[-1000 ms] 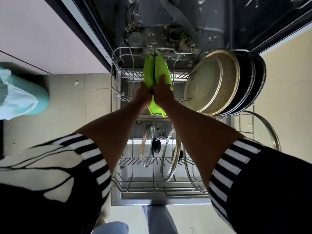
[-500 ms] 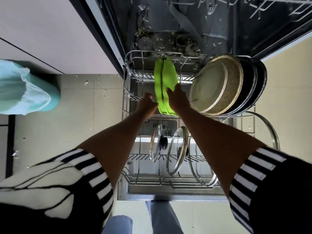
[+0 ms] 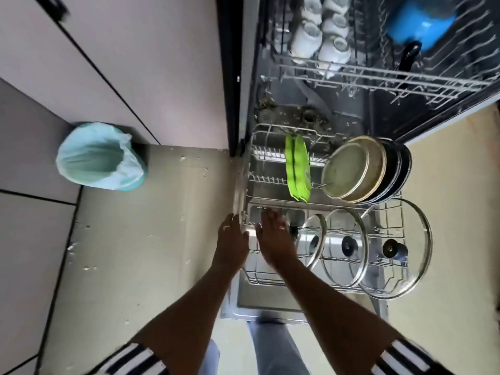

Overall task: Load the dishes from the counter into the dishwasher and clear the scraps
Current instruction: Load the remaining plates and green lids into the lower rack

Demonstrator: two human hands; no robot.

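Observation:
The lower dishwasher rack is pulled out over the open door. Two green plates stand upright in its back rows, with no hand on them. Beside them on the right leans a stack of pans and dark plates. Three glass lids stand on edge along the front. My left hand is at the rack's left front corner, fingers apart. My right hand hovers over the rack's front left part, open and holding nothing.
A bin lined with a pale green bag stands on the floor to the left, against the cabinets. The upper rack holds white cups and a blue pot. Food scraps dot the floor.
Both hands have let go of the green plates and drawn back toward me to the rack's front left. The view has lifted, showing the upper rack and bin.

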